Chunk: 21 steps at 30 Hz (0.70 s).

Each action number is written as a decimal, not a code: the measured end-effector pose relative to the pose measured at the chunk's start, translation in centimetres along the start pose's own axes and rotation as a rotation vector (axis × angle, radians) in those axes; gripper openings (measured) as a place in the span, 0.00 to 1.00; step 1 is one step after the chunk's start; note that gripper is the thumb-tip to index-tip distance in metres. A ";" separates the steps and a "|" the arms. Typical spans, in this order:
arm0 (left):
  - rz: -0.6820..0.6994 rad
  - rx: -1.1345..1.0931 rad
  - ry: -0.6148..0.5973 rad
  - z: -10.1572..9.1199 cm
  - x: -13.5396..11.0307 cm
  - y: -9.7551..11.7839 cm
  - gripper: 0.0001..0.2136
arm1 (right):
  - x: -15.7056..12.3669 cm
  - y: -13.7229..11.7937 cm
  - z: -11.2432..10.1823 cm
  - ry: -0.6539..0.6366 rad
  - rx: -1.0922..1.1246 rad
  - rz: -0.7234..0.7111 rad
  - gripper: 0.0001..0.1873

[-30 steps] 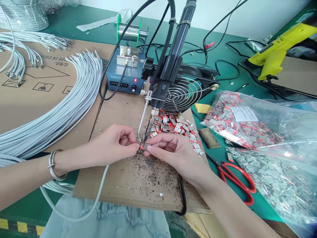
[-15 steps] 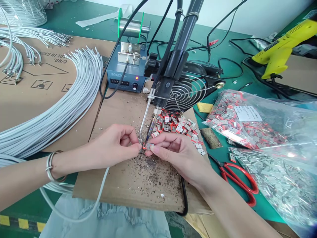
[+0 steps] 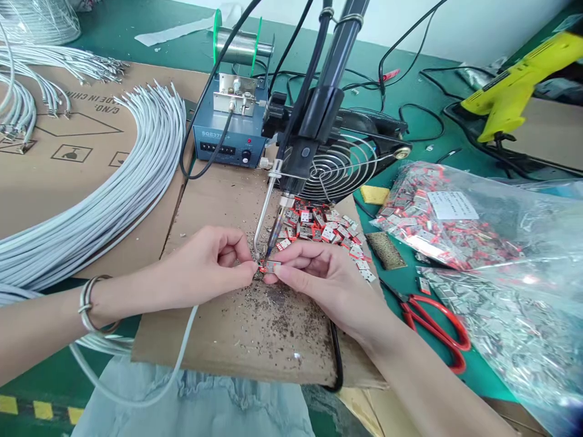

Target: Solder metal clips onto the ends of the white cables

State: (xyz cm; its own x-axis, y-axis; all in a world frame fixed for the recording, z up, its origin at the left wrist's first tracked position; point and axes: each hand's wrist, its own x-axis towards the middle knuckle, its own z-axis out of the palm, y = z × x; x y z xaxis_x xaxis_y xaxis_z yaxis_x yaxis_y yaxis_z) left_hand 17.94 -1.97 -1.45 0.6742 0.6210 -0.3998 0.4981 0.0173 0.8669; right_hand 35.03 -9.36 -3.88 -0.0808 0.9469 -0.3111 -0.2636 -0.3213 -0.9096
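My left hand (image 3: 218, 261) pinches the end of a white cable (image 3: 186, 346), which loops down over my lap. Between the thumb and fingers of my right hand (image 3: 314, 270) is a small metal USB connector (image 3: 272, 266) with a red-orange insert. The cable end and the connector's back meet right under the tip of a soldering iron (image 3: 276, 233) fixed on a stand. A bent metal solder feed tube (image 3: 264, 215) ends beside that tip. The exact contact at the joint is too small to make out.
Loose USB connectors (image 3: 330, 227) lie behind my right hand, before a fan (image 3: 332, 170). Left are a bundle of white cables (image 3: 150, 158) and a blue solder feeder (image 3: 230, 136). Red-handled scissors (image 3: 437, 331), bags of parts (image 3: 455, 237) and a yellow heat gun (image 3: 510, 91) are right.
The red lamp on the blue solder feeder was bright and is now dim. The whole view has shifted slightly; both hands keep their hold at the iron's tip.
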 end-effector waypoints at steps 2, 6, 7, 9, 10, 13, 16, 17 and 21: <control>0.003 0.001 -0.001 0.0 0.0 0.0 0.06 | 0.0 0.0 0.0 -0.014 0.012 -0.002 0.04; -0.001 -0.003 -0.002 0.1 0.1 -0.3 0.06 | 0.0 0.1 0.1 -0.016 0.011 0.009 0.04; 0.002 0.000 -0.001 0.1 0.1 -0.4 0.05 | 0.0 0.1 0.1 -0.009 0.007 0.016 0.04; 0.011 0.003 0.000 0.2 0.1 -0.5 0.05 | -0.1 0.1 0.1 0.013 0.002 0.031 0.04; 0.018 0.005 0.002 0.2 0.1 -0.6 0.05 | -0.1 0.0 0.1 0.024 0.001 0.035 0.05; 0.025 0.003 0.004 0.1 0.1 -0.6 0.06 | -0.1 0.0 0.1 0.033 -0.006 0.034 0.06; 0.017 -0.010 0.000 0.1 0.0 -0.5 0.06 | -0.1 0.1 0.0 0.012 -0.016 0.025 0.07; 0.016 -0.015 0.000 0.1 0.0 -0.4 0.05 | -0.1 0.1 0.0 0.006 -0.018 0.023 0.07; 0.021 -0.019 0.000 0.1 0.0 -0.4 0.05 | 0.0 0.3 -0.3 -0.002 -0.015 0.014 0.06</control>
State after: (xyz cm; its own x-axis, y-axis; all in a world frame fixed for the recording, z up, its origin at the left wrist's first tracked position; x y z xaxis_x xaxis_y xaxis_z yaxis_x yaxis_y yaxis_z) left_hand 17.78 -2.08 -1.80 0.6844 0.6211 -0.3818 0.4736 0.0195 0.8805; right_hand 35.21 -9.50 -4.21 -0.0865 0.9423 -0.3234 -0.2484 -0.3348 -0.9090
